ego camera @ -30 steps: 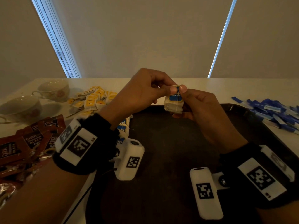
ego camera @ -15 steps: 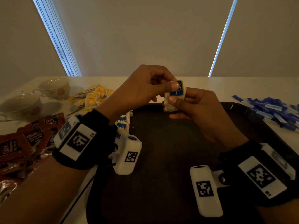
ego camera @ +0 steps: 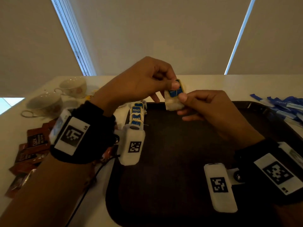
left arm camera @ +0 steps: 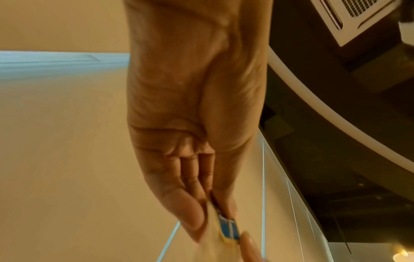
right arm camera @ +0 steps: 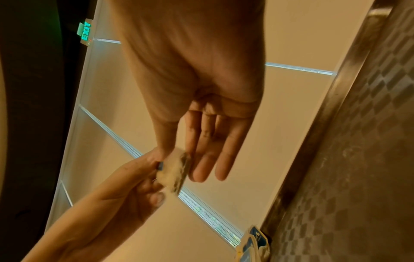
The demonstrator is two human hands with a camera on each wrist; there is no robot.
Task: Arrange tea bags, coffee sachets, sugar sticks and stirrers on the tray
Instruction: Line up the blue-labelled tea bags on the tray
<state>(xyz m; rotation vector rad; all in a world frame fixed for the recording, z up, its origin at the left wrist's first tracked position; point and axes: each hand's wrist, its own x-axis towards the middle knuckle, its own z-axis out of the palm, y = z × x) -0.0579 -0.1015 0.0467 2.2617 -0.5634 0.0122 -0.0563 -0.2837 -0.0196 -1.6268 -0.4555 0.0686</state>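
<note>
Above the tray's (ego camera: pixel 172 161) far edge, both hands pinching one tea bag (ego camera: pixel 174 99): left hand (ego camera: pixel 139 82) gripping the tag, right hand (ego camera: pixel 211 108) clasping the pouch, row of tea bags (ego camera: pixel 136 115) lying down-left.

1. Two teacups (ego camera: pixel 57 97) sit on my far left, on the white table (ego camera: pixel 213 86).
2. Drawn window blinds (ego camera: pixel 147 33) hang ahead of me.
3. A green exit sign (right arm camera: pixel 84 31) glows overhead.
</note>
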